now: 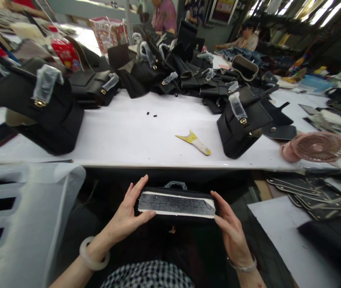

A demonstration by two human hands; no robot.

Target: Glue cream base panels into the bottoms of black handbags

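Below the table's front edge I hold a black handbag [176, 204] over my lap, its grey, white-edged underside turned up toward me. My left hand [128, 214] grips its left end, fingers stretched along the side and thumb across the face. My right hand [230, 228] presses against its right end with the fingers closed on the edge. A plastic-wrapped handle [175, 185] pokes out behind the bag.
The white table [134, 136] carries a yellow-white scraper tool [194, 142], black handbags at left [47, 108], right [242, 124] and piled at the back [173, 68]. A pink fan [317, 147] lies at right. A white plastic crate [17, 216] stands left. Two people sit far back.
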